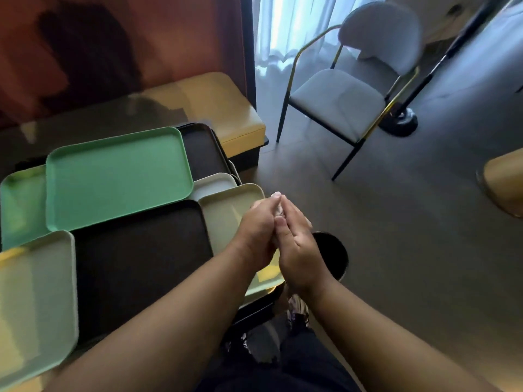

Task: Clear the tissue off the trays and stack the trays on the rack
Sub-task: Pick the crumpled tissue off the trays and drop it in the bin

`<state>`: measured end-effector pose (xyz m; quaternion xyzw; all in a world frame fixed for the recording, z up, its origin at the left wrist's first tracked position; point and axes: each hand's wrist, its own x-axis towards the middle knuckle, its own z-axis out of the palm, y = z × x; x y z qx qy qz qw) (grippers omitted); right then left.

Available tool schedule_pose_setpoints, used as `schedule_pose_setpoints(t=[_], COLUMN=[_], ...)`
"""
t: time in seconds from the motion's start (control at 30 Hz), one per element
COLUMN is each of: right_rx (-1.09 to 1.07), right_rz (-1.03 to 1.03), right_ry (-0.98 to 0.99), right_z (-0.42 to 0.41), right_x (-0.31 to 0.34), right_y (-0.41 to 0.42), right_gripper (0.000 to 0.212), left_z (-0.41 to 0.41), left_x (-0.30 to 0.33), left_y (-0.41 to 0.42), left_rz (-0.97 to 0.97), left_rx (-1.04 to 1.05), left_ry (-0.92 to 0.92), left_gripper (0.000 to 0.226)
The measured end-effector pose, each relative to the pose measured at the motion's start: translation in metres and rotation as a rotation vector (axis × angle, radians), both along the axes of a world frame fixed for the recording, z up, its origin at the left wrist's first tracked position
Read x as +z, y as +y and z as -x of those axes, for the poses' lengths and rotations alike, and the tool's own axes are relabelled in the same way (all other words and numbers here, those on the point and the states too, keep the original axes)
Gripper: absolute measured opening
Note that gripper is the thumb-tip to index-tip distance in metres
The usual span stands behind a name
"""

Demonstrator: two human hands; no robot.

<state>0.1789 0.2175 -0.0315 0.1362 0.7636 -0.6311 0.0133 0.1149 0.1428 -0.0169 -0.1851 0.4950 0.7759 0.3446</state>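
Note:
Several trays lie overlapping on the dark table: a large green tray [113, 176], a black tray [141, 258] in front of it, a pale tray [34, 301] at the near left, another green tray [19, 207] at the far left, a dark tray [201, 151] behind, and a beige tray [226, 210] at the table's right edge. My left hand [254, 233] and my right hand [297, 250] are pressed together over the beige tray's right side, with a bit of white tissue [278, 212] squeezed between the palms. No rack is in view.
A round black bin [334, 253] stands on the floor just right of my hands. A grey chair [353, 91] with gold and black legs stands beyond it, a yellow bench [226, 108] behind the table, and a lamp base [399, 123] at the far right.

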Motion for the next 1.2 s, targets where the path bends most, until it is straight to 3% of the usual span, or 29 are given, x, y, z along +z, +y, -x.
schedule_pose_setpoints(t=[0.13,0.23,0.3,0.4,0.47,0.6,0.67,0.73,0.8,0.87,1.03,1.13,1.2], right_rx=[-0.16,-0.194,-0.221,-0.268,-0.316,-0.364,-0.284,-0.222,-0.201,-0.216,-0.342,-0.406,-0.384], right_rz=[-0.374,-0.288,-0.103,0.215,0.152,-0.142,-0.246,-0.29,-0.335,-0.334,-0.139,-0.013,0.063], right_ry=[0.149,0.09,0.028,-0.016,0.017,0.043,-0.081,-0.281,-0.427,-0.525,-0.679,-0.699,-0.738], right_z=[-0.011,-0.019,-0.027,-0.038,-0.038,-0.025,-0.019,-0.015,-0.013,-0.014,-0.016,-0.008,0.001], right_x=[-0.022,-0.042,-0.055,-0.068,-0.068,-0.072,-0.082,-0.096,-0.11,-0.125,-0.156,-0.167,-0.171], right_y=[0.061,0.111,0.135,0.152,0.165,0.214,0.24,0.261,0.274,0.281,0.287,0.292,0.297], right_gripper=[0.052,0.041,0.027,0.04,0.047,0.039,0.039,0.046,0.048,0.046,0.034,0.024,0.042], left_z=[-0.008,-0.021,-0.028,-0.034,-0.034,-0.034,-0.035,-0.041,-0.047,-0.053,-0.056,-0.05,-0.044], left_x=[-0.014,-0.021,-0.033,-0.044,-0.048,-0.054,-0.061,-0.075,-0.091,-0.102,-0.121,-0.13,-0.137], left_y=[0.061,0.11,0.138,0.167,0.185,0.219,0.23,0.238,0.241,0.242,0.243,0.244,0.239], left_rz=[0.021,0.126,0.207,0.276,0.173,0.049,0.069,0.205,0.336,0.341,0.297,0.414,0.464], left_rx=[-0.078,-0.163,-0.208,-0.172,-0.222,-0.312,-0.396,-0.437,-0.365,-0.26,-0.296,-0.383,-0.371], left_ry=[-0.08,-0.153,-0.172,-0.158,-0.204,-0.329,-0.395,-0.368,-0.326,-0.303,-0.269,-0.21,-0.222], left_gripper=[0.029,0.039,0.045,0.051,0.044,0.07,0.081,0.081,0.071,0.058,0.044,0.033,0.035])
